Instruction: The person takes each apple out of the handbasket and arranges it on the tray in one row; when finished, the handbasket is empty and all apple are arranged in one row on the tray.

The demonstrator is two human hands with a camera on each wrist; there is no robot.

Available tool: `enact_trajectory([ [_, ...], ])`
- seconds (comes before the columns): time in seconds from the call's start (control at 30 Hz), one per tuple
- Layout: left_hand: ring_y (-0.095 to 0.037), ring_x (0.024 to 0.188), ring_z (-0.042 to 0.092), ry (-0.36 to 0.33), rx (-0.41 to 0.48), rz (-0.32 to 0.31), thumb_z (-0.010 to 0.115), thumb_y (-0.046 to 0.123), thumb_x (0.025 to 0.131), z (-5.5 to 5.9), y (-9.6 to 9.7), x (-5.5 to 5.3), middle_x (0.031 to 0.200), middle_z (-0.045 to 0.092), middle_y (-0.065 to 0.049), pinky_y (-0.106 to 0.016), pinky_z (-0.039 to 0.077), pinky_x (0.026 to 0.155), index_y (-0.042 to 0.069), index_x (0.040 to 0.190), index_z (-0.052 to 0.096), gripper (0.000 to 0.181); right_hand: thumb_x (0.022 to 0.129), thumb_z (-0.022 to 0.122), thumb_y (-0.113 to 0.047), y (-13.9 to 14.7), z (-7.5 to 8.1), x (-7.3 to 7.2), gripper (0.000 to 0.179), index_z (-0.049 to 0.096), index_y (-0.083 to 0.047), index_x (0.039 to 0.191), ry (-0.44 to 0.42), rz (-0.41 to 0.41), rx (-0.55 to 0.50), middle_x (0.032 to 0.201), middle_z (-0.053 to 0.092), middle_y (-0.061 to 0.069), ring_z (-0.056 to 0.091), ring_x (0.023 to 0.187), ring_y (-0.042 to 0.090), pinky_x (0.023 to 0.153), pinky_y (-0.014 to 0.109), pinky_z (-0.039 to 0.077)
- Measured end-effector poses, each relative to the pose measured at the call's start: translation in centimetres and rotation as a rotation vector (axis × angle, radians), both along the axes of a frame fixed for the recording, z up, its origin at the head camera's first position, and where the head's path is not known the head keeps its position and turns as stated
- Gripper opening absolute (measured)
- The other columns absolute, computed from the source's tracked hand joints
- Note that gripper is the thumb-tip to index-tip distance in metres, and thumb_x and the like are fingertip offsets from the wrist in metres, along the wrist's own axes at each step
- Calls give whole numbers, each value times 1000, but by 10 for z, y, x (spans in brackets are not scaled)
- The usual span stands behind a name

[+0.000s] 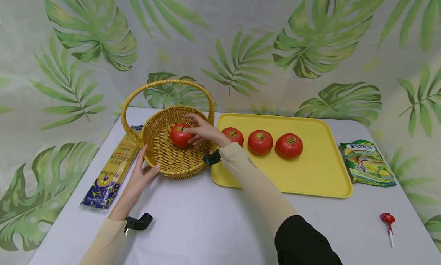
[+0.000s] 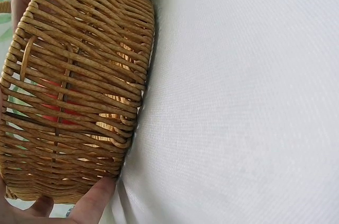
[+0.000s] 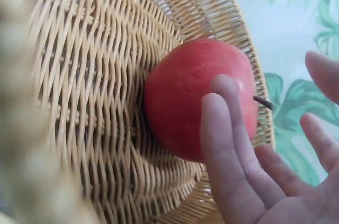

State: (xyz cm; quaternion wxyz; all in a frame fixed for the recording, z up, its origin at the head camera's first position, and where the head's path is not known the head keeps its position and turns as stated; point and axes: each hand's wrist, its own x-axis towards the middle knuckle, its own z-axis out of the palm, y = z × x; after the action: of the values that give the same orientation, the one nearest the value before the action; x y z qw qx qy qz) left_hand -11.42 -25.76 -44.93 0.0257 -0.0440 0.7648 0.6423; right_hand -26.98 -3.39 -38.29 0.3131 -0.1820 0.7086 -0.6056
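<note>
In the head view, a woven wicker basket [image 1: 179, 169] with a tall arched handle stands left of centre. One red apple [image 1: 179, 137] lies inside it, stem pointing away from the basket floor in the right wrist view. My left hand [image 1: 141, 177] holds the basket's left front side from outside, its thumb [image 2: 95, 203] against the lower weave. My right hand [image 1: 206, 133] reaches over the rim, fingers loosely extended beside the apple; in the right wrist view two fingers [image 3: 217, 134] overlap the apple. Whether they touch it I cannot tell.
A yellow tray [image 1: 317, 173] right of the basket bears three more red apples [image 1: 260, 142] in a row. A spaghetti packet [image 1: 111, 173] lies at left, partly behind the basket. Farther right are a green FOX'S candy bag [image 1: 366, 163] and a red lollipop [image 1: 387, 219].
</note>
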Motion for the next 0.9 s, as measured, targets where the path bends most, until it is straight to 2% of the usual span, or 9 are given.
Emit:
enact_trajectory([
  [0.1,-52,136,12,-2,2,0,54,15,99,0,0,0,158,-15,-7,-57,23,108,32,154,-5,82,97,58,-14,-7,-1,0,65,23,-21,152,-53,-8,20,153,20,14,59,100,48,91,56,45],
  [0.33,-53,136,12,5,18,-6,52,13,99,1,0,1,157,-15,-8,-58,23,108,32,154,-5,81,96,59,-15,-19,-8,-1,67,23,-28,151,-153,-13,40,149,29,17,58,103,49,90,55,46],
  [0.6,-53,136,12,-4,26,-5,54,13,99,0,-1,0,157,-15,-9,-58,22,108,32,154,-5,83,95,59,-11,-27,-16,-2,69,23,-28,151,-246,-30,35,148,26,20,55,105,53,90,55,46],
  [0.77,-52,136,12,-2,29,-4,54,15,99,1,0,1,157,-15,-8,-57,22,108,32,154,-4,82,95,59,-9,-31,-19,-3,69,23,-29,150,-266,-64,24,149,22,19,54,103,57,88,56,46],
  [0.9,-53,136,12,8,24,-6,55,16,98,1,0,1,157,-15,-9,-58,22,108,31,154,-4,82,94,60,-6,-35,-20,-3,68,25,-25,149,-255,-98,11,150,20,17,48,116,51,88,57,46],
])
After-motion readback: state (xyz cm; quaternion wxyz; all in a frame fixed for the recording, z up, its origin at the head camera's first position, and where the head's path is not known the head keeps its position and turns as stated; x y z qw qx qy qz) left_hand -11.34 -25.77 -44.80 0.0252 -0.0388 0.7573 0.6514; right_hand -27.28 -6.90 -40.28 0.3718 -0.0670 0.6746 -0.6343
